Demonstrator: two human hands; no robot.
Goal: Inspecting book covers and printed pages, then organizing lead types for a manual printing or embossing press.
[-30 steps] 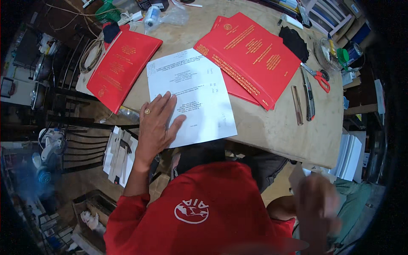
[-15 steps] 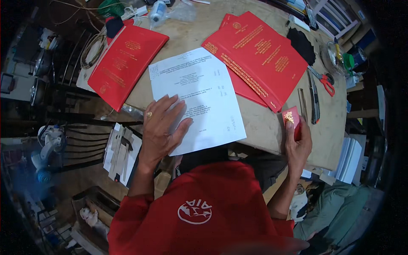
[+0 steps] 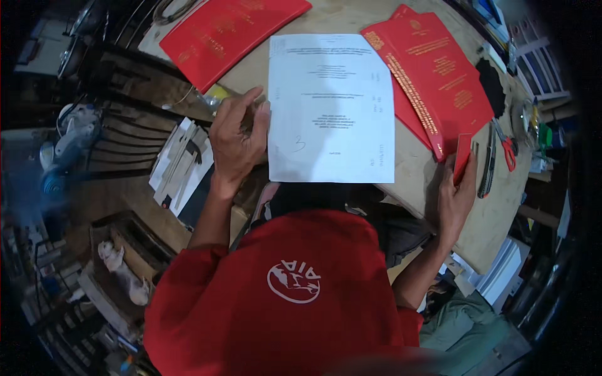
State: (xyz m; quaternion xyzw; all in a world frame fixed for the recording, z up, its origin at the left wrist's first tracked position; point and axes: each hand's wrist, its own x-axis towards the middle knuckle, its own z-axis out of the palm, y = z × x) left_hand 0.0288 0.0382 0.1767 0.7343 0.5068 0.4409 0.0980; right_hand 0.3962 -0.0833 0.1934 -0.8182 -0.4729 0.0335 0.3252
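A printed white sheet (image 3: 332,135) with a handwritten mark lies on the table in front of me. Beside its left edge is my left hand (image 3: 238,135), thumb and fingers apart, holding nothing; whether the thumb touches the paper I cannot tell. My right hand (image 3: 454,200) grips a small flat red piece (image 3: 462,158), seen nearly edge-on, at the lower end of the red hardcover books. Those books (image 3: 439,69), with gold lettering, overlap each other right of the sheet. Another red book (image 3: 229,37) lies at the upper left.
Right of my right hand are a utility knife (image 3: 487,169) and red-handled scissors (image 3: 506,147). A black cloth (image 3: 491,84) lies above them. A dark slatted chair (image 3: 132,122) stands left of the table (image 3: 411,166). An animal (image 3: 122,269) lies in a wooden box lower left.
My left hand has moved off the sheet to its left edge. In my right hand the red piece has turned from its lettered face to nearly edge-on. My view has shifted and turned.
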